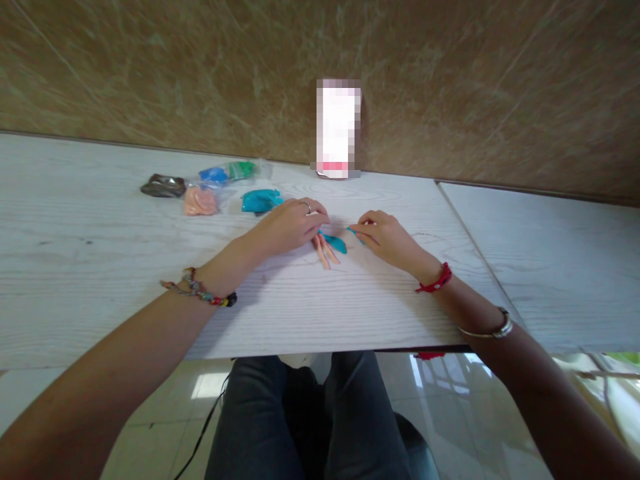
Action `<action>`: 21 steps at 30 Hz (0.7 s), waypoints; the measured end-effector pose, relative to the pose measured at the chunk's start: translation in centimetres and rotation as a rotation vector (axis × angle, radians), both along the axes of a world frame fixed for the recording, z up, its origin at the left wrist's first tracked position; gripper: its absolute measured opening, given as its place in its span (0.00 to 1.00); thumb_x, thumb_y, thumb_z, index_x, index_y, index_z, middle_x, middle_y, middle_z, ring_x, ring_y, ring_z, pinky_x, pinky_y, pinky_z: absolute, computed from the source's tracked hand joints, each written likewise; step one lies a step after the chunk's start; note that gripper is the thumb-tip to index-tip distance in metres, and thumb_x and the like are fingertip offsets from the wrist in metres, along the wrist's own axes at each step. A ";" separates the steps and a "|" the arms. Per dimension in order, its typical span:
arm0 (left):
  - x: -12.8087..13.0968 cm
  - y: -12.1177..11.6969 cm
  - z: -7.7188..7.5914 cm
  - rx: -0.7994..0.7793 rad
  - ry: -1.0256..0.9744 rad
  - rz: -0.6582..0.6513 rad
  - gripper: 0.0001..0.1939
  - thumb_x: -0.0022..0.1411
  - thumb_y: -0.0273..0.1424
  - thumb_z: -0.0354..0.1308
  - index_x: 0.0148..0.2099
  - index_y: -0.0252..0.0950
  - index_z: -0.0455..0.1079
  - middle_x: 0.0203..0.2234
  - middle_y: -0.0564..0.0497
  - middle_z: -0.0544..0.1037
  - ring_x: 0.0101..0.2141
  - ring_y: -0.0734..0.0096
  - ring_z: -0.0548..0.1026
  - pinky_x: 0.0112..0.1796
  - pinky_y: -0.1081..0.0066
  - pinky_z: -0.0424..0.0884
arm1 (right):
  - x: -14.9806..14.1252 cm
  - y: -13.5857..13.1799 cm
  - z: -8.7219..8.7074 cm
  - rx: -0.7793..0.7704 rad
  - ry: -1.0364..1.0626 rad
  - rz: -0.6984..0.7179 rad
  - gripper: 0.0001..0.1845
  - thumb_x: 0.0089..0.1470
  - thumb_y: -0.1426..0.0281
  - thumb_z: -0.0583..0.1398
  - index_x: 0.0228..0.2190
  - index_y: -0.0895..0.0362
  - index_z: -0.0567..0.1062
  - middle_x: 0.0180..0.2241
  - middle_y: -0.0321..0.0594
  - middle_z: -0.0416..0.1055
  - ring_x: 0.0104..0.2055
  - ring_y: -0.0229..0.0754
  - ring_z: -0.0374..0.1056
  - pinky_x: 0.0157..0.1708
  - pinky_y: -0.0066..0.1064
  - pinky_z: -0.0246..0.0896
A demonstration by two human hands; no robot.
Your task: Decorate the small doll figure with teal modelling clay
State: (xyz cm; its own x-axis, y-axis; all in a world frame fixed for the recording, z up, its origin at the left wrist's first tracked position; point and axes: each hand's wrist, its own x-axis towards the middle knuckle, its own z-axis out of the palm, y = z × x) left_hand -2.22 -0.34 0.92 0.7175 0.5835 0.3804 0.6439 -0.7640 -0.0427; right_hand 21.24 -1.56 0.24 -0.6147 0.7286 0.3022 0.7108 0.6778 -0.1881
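On the white wood-grain table [300, 313] lies a small clay piece: a flat teal part [336, 244] with thin pink strips [326, 255] beside it. My left hand [295, 223], with a ring on one finger, is closed over the upper end of this piece, its fingertips hiding where the parts meet. A little to the right, my right hand [384, 239] pinches a small bit of teal clay [351, 230] between thumb and fingers. Just behind my left hand rests a packet of teal clay [261, 200].
Further left are bags of pink clay [200, 201], brown clay [163, 186], blue clay [213, 175] and green clay [241, 170]. A phone [339, 130], its screen blurred, leans on the brown marbled wall [200, 80]. A seam crosses the tabletop at right.
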 end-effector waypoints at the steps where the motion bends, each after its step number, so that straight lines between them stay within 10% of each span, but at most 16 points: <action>1: 0.0 0.0 0.0 0.000 -0.014 0.020 0.14 0.61 0.25 0.46 0.42 0.36 0.72 0.40 0.47 0.76 0.41 0.66 0.72 0.42 0.66 0.67 | -0.1 -0.1 -0.1 0.011 -0.043 0.009 0.15 0.59 0.70 0.51 0.39 0.57 0.77 0.39 0.47 0.71 0.40 0.44 0.64 0.40 0.37 0.58; 21: -0.6 -0.2 0.1 -0.014 -0.093 0.033 0.16 0.61 0.24 0.44 0.45 0.32 0.71 0.42 0.44 0.74 0.45 0.63 0.69 0.45 0.62 0.66 | -0.1 -0.1 -0.2 0.024 -0.070 0.132 0.13 0.58 0.73 0.53 0.35 0.59 0.77 0.35 0.43 0.75 0.37 0.40 0.67 0.38 0.32 0.57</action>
